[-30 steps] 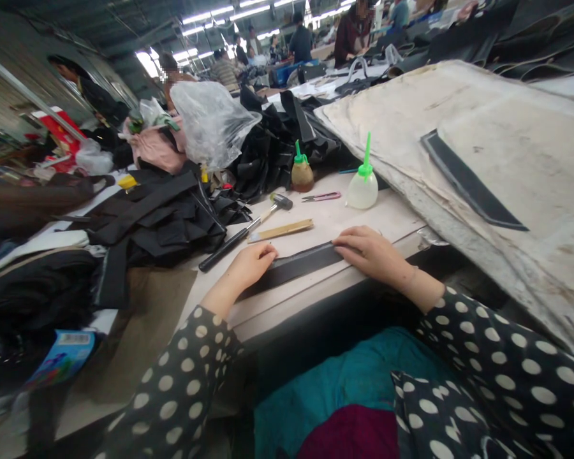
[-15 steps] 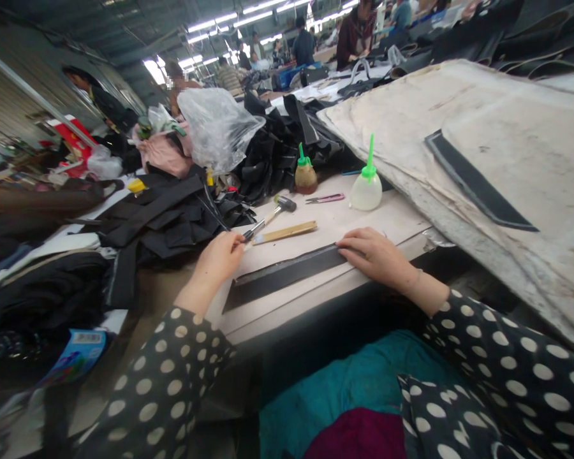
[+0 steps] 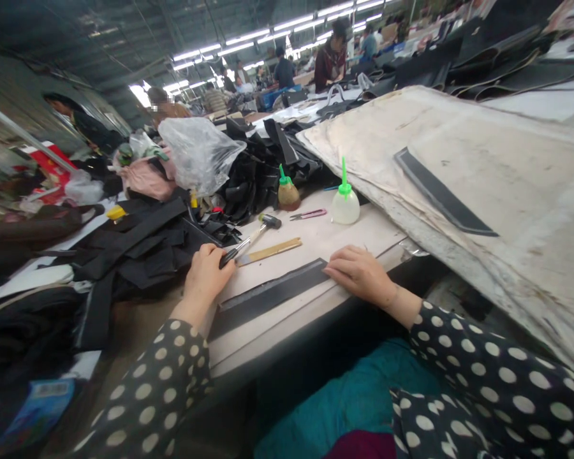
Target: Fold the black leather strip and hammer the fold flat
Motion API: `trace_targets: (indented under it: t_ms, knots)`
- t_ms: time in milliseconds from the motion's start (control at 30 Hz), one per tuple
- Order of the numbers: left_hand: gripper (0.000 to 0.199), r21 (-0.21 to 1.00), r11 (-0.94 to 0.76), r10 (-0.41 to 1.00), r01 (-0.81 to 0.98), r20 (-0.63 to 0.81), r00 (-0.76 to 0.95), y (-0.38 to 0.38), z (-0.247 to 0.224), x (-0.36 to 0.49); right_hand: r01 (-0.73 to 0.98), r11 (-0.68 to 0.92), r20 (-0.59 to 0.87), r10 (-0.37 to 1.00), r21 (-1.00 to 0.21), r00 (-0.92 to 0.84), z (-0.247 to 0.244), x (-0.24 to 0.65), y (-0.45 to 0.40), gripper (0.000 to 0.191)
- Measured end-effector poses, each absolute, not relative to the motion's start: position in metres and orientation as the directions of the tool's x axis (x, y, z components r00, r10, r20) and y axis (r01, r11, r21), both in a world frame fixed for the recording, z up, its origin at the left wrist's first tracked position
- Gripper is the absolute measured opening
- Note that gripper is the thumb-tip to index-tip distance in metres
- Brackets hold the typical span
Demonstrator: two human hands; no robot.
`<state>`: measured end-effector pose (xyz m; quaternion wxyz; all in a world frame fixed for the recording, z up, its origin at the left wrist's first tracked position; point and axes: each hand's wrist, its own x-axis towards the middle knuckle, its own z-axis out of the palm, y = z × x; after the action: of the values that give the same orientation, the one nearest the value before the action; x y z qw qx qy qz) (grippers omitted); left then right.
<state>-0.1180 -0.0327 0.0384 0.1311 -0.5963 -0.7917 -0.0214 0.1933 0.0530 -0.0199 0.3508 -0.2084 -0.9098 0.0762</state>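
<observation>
A long black strip (image 3: 272, 294) with a grey edge lies on the pale work board (image 3: 268, 341) in front of me. My right hand (image 3: 358, 275) has its fingers pressed together on the strip's right end. My left hand (image 3: 206, 275) is curled closed above the strip's left end, beside the black handle of a slim metal-tipped tool (image 3: 229, 255). Its fingertips are partly hidden, and I cannot make out what they hold. Just beyond lie a hammer (image 3: 270, 221), a yellowish flat stick (image 3: 272, 250) and pink-handled snips (image 3: 310, 214).
Two squeeze bottles, one brown (image 3: 288, 196) and one whitish (image 3: 345, 208), stand at the back of the board. Black cut pieces (image 3: 138, 248) pile up on the left. A large pale slab (image 3: 497, 146) carries another black strip (image 3: 444, 194) on the right. Several people work beyond.
The whole view has shifted, so the board's things sit further left and lower. My left hand has drawn back from the slim tool, showing more of its black handle. My right hand stays on the strip.
</observation>
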Motion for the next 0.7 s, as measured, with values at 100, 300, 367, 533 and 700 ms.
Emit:
trace_targets:
  t_ms: [100,300,367,533,700]
  knots:
    - [0.033,-0.185,0.284,0.94,0.941,0.246,-0.235,-0.035,0.053,-0.112,0.314,0.911,0.621,0.412,-0.268,-0.667,-0.02,0.194,0.053,0.024]
    - [0.039,0.017,0.376,0.925,0.927,-0.062,-0.374,-0.056,0.077,-0.098,0.314,0.908,0.622,0.418,-0.276,-0.662,-0.021,0.194,0.053,0.025]
    - [0.039,0.213,0.342,0.936,0.915,-0.167,-0.311,-0.072,0.08,-0.084,0.312,0.909,0.626,0.416,-0.276,-0.659,-0.021,0.194,0.053,0.024]
    - [0.041,0.506,0.4,0.907,0.764,-0.337,-0.252,-0.109,0.084,-0.045,0.314,0.908,0.641,0.417,-0.276,-0.644,-0.021,0.194,0.052,0.027]
    - [0.041,0.629,0.459,0.888,0.628,-0.335,-0.313,-0.119,0.084,-0.035,0.318,0.906,0.641,0.424,-0.28,-0.64,-0.02,0.194,0.051,0.027]
